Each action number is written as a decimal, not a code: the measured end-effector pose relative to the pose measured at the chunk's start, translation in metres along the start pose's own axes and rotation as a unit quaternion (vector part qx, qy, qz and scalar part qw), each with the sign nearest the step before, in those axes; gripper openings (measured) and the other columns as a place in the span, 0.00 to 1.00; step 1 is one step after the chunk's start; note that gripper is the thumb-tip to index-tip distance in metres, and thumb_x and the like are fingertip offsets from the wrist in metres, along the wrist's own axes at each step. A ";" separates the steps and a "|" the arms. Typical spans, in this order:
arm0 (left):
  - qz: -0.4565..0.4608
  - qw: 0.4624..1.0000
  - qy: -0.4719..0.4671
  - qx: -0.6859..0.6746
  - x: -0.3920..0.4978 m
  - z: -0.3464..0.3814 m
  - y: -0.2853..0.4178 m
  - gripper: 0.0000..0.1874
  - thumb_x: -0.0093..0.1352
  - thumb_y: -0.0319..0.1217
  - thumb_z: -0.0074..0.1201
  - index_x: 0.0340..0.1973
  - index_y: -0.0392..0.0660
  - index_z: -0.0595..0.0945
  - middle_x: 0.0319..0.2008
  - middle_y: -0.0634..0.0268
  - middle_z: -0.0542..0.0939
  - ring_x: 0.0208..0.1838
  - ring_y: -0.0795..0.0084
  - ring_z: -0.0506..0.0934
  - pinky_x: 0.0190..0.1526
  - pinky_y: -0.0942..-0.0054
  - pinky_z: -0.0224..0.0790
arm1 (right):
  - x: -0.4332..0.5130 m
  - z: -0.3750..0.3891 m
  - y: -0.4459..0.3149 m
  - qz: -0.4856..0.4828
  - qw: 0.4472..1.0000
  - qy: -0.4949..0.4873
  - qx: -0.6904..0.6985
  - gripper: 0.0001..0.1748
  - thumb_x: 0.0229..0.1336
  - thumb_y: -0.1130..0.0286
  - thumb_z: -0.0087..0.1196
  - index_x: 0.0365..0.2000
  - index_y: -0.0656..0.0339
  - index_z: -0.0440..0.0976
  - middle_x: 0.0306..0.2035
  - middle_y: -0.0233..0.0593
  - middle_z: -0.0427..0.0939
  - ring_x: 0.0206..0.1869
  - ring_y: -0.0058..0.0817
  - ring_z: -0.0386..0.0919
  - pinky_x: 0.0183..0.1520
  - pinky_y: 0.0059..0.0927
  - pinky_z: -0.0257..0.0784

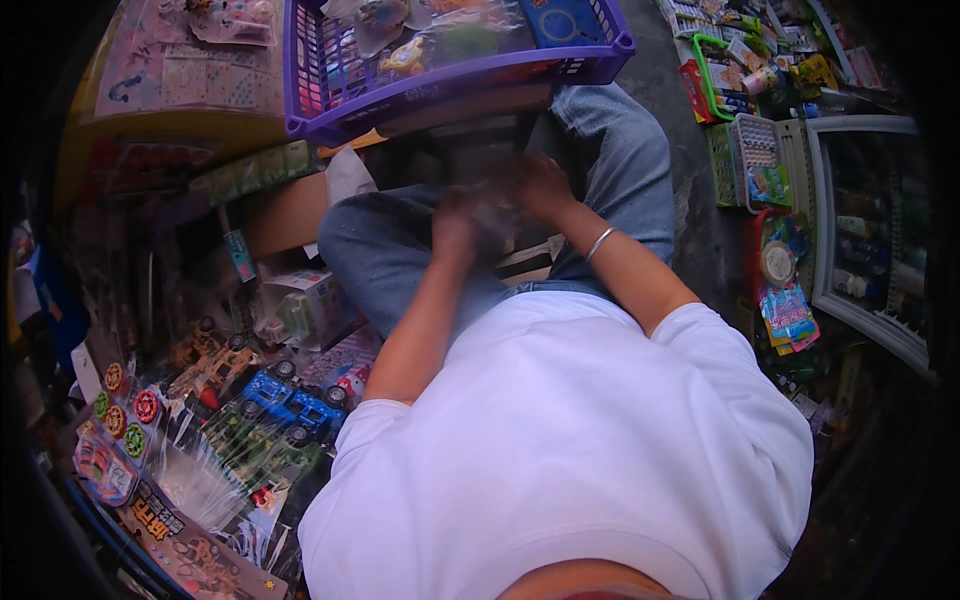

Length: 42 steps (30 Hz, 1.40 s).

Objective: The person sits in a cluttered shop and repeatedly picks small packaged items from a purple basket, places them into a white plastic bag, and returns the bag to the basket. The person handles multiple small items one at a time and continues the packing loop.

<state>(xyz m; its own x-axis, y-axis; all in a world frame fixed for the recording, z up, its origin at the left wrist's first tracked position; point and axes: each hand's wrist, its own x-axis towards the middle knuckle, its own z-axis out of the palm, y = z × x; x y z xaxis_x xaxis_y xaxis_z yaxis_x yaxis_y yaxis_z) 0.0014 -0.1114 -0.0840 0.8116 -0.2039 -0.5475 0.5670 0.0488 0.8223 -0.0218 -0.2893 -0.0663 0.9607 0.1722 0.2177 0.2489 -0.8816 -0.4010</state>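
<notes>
Both of my hands are together above my lap and heavily blurred. My left hand (459,225) is over the inner side of my left thigh, with its fingers smeared out. Close by on the right is my right hand (546,186), with a silver bangle (600,244) around the wrist. A pale, blurred patch lies between the hands; I cannot tell what it is or which hand holds it. Just beyond them stands a purple plastic basket (457,75) of packaged small goods, including a yellow toy-like item (405,56) and a blue package (561,24).
To the left are packaged toys, among them a blue toy truck (294,401) and a boxed toy set (176,532). A glass-door drinks fridge (862,217) stands on the right, beside a green-rimmed basket (701,71) of goods. A cardboard box (289,214) is near my left knee.
</notes>
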 end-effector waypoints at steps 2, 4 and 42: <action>0.011 0.997 -0.026 -0.070 0.000 -0.009 0.008 0.10 0.66 0.30 0.47 0.41 0.41 0.73 0.38 0.61 0.75 0.40 0.69 0.75 0.39 0.71 0.68 | 0.004 0.005 0.030 0.036 0.992 -0.114 -0.033 0.18 0.51 0.61 0.51 0.44 0.53 0.71 0.42 0.37 0.74 0.42 0.35 0.74 0.42 0.36 0.69; 0.011 0.983 -0.044 -0.176 0.003 -0.017 0.016 0.09 0.66 0.29 0.46 0.41 0.41 0.73 0.41 0.59 0.75 0.43 0.68 0.74 0.44 0.71 0.68 | 0.004 0.014 0.049 0.184 0.959 -0.090 0.194 0.19 0.53 0.59 0.50 0.45 0.55 0.70 0.40 0.35 0.74 0.41 0.30 0.73 0.40 0.32 0.69; 0.189 0.928 -0.141 0.287 0.008 -0.001 0.020 0.18 0.56 0.32 0.61 0.39 0.38 0.77 0.36 0.62 0.78 0.37 0.72 0.75 0.39 0.75 0.68 | 0.015 0.005 -0.021 0.101 0.942 -0.055 0.315 0.16 0.55 0.58 0.49 0.39 0.57 0.75 0.39 0.45 0.76 0.42 0.45 0.74 0.46 0.38 0.69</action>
<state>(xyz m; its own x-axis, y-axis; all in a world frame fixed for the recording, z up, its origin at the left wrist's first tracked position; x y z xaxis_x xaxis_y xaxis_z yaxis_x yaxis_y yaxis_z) 0.0192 -0.1111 -0.0716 0.8216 -0.5308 -0.2079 0.0152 -0.3442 0.9388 -0.0120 -0.2661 -0.0589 0.9946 0.1040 0.0017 0.0508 -0.4713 -0.8805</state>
